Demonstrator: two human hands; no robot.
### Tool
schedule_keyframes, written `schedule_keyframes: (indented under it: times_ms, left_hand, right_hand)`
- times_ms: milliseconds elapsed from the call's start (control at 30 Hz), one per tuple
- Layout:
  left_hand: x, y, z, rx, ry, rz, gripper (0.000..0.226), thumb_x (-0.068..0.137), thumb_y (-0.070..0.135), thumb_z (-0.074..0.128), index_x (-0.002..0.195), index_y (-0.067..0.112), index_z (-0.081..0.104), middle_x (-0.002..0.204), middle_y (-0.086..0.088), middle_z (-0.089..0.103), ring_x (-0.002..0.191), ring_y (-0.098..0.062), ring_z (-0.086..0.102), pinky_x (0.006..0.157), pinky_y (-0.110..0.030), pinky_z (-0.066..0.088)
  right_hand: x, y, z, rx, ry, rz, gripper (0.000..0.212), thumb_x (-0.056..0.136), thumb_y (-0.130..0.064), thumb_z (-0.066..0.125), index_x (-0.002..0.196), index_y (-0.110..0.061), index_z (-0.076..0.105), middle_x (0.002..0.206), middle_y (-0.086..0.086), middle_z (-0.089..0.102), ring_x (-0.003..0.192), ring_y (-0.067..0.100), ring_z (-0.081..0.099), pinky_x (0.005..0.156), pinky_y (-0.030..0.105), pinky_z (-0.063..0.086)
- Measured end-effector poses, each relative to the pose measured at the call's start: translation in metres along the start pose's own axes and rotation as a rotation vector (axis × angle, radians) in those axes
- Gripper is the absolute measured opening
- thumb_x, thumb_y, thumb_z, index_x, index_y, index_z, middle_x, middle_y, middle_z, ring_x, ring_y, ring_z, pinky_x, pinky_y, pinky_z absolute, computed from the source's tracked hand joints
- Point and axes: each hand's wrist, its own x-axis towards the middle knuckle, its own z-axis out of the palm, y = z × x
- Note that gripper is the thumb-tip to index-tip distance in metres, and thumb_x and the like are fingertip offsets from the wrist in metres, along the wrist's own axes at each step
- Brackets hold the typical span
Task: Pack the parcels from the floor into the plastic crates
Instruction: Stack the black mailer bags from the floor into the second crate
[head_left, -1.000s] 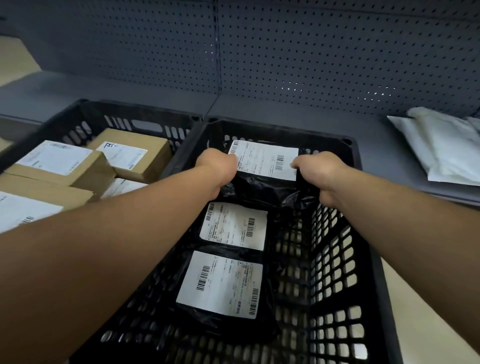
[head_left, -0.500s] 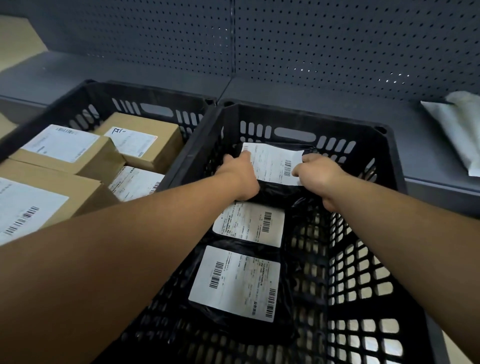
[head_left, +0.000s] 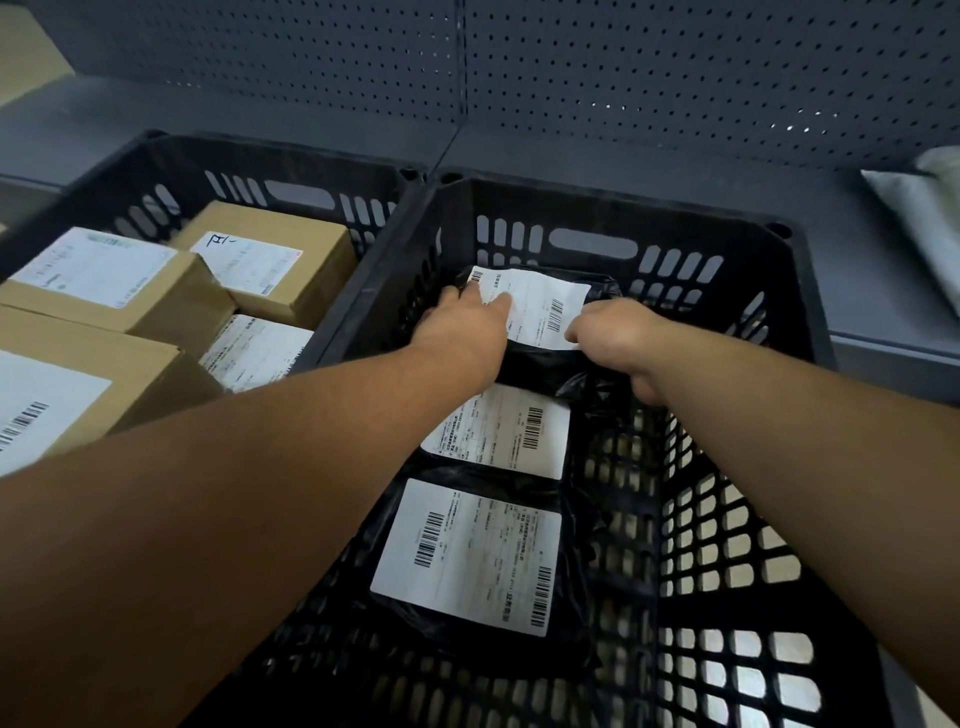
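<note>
Change: a second ago both hands held the far bag up at the right crate's back rim; now it lies low inside, against the back wall.
Meaning: judged from this, the bag is all but placed, and what remains is letting go and going back for another parcel.
Near bag: flat on the crate floor, label up, closest to the wearer.
Middle bag: just beyond the near bag, label up, its far edge under the far bag.
Far bag: black, white label up, overlapping the middle bag and touching or nearly touching the back wall.
Left hand: rests on the far bag's left side, fingers stretched flat across the label edge, pressing rather than gripping.
Right hand: at the far bag's near right corner, fingers curled downward; whether they pinch the plastic I cannot tell.
Count, bags: three, all in the right crate, in a row along its left side.
Count, crates: two, side by side, rims touching.
Left crate: four boxes with labels visible.
Shelf: behind the crates, a pale mailer at its right end.
</note>
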Motion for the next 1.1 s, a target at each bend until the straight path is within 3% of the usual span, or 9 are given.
schedule_keyframes:
  times_ms: [167,333,433,567,667,833,1100]
  left_hand:
    - [0.002,0.002,0.005,0.043,0.017,0.009,0.093,0.083,-0.001,0.062,0.160,0.023,0.016,0.162,-0.015,0.020,0.145,-0.036,0.024,0.114,-0.049,0.038]
    - [0.003,0.008,0.006,0.113,0.033,-0.011,0.078,0.079,0.005,0.067,0.146,0.019,0.028,0.148,-0.018,0.032,0.135,-0.037,0.033,0.109,-0.049,0.041]
    - [0.003,0.016,0.003,0.113,0.005,-0.048,0.078,0.080,0.011,0.067,0.146,0.018,0.026,0.150,-0.018,0.029,0.136,-0.037,0.032,0.108,-0.049,0.039]
    - [-0.001,0.030,-0.004,0.160,0.050,-0.059,0.087,0.082,0.023,0.071,0.152,0.015,0.021,0.164,-0.021,0.009,0.147,-0.038,0.021,0.113,-0.048,0.035]
    - [-0.007,0.043,-0.010,0.132,0.127,0.013,0.085,0.084,0.022,0.067,0.155,0.015,0.020,0.167,-0.018,0.002,0.151,-0.037,0.013,0.117,-0.048,0.030]
    - [-0.016,0.084,-0.036,-0.065,0.296,0.159,0.067,0.089,0.018,0.059,0.151,0.015,0.034,0.164,-0.014,0.020,0.147,-0.036,0.024,0.115,-0.051,0.032]
    - [-0.039,0.167,-0.084,-0.263,0.496,0.277,0.055,0.091,0.024,0.052,0.146,0.019,0.045,0.153,-0.006,0.039,0.137,-0.032,0.039,0.108,-0.049,0.039]
  right_hand:
    - [-0.006,-0.008,-0.010,-0.361,0.072,-0.112,0.014,0.097,-0.016,0.048,0.110,-0.015,0.055,0.100,0.004,0.056,0.096,0.026,0.058,0.088,0.034,0.054]
    - [-0.021,-0.008,-0.027,-0.648,0.088,-0.187,0.053,0.091,-0.030,0.053,0.141,-0.017,0.046,0.133,0.011,0.055,0.119,0.035,0.054,0.100,0.045,0.050]
    - [-0.035,-0.003,-0.045,-0.738,0.136,-0.297,0.054,0.090,-0.032,0.056,0.143,-0.020,0.046,0.138,0.012,0.050,0.127,0.035,0.048,0.106,0.049,0.044]
    - [-0.052,0.007,-0.076,-0.752,0.199,-0.464,0.055,0.094,-0.031,0.054,0.147,-0.020,0.044,0.143,0.010,0.047,0.133,0.033,0.042,0.111,0.046,0.039]
    - [-0.063,0.019,-0.101,-0.709,0.236,-0.568,0.051,0.095,-0.030,0.053,0.144,-0.021,0.048,0.138,0.008,0.051,0.132,0.031,0.044,0.108,0.043,0.042]
    - [-0.080,0.050,-0.144,-0.617,0.393,-0.644,0.048,0.094,-0.029,0.054,0.142,-0.024,0.050,0.134,0.005,0.055,0.128,0.028,0.047,0.107,0.043,0.043]
    - [-0.099,0.118,-0.212,-0.533,0.526,-0.541,0.056,0.091,-0.035,0.056,0.145,-0.024,0.044,0.136,0.007,0.054,0.129,0.031,0.047,0.106,0.046,0.043]
